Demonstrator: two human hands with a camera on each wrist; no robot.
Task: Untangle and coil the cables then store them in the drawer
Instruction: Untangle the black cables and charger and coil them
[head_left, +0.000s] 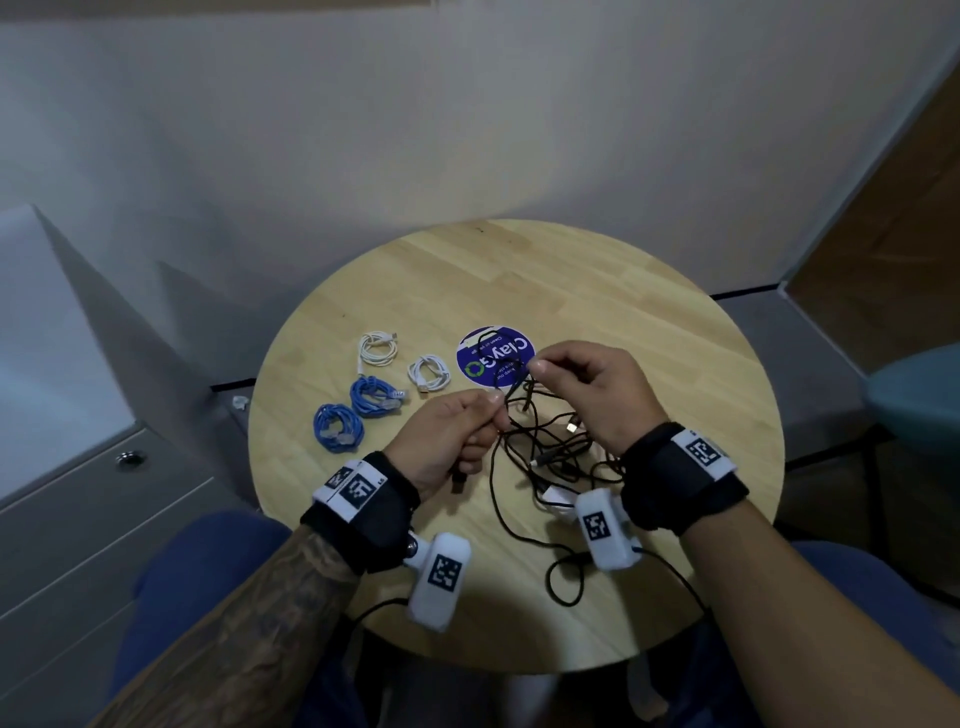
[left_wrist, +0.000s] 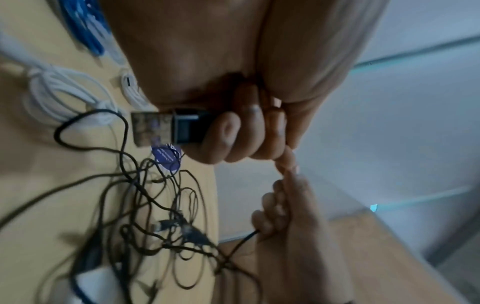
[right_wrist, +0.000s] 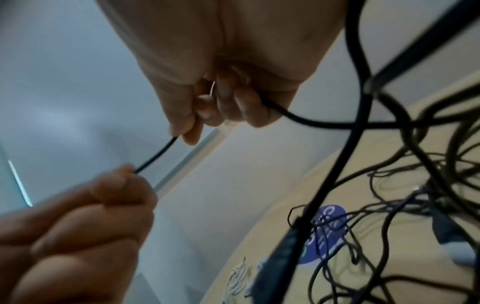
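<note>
A tangle of thin black cables (head_left: 545, 452) lies on the round wooden table (head_left: 649, 613) in front of me. My left hand (head_left: 457, 441) grips one black cable, its USB plug (left_wrist: 166, 128) sticking out below the curled fingers. My right hand (head_left: 582, 384) pinches the same black cable (right_wrist: 155, 156) a short way along, above the tangle. Two blue coils (head_left: 358, 410) and two white coils (head_left: 400, 358) lie tidy on the table to the left.
A purple round sticker (head_left: 493, 358) is on the table behind the tangle. A grey drawer cabinet (head_left: 78, 519) stands at the left with a round lock (head_left: 131, 458). A small white adapter (head_left: 556, 499) lies under the cables. A teal seat (head_left: 914, 395) is at right.
</note>
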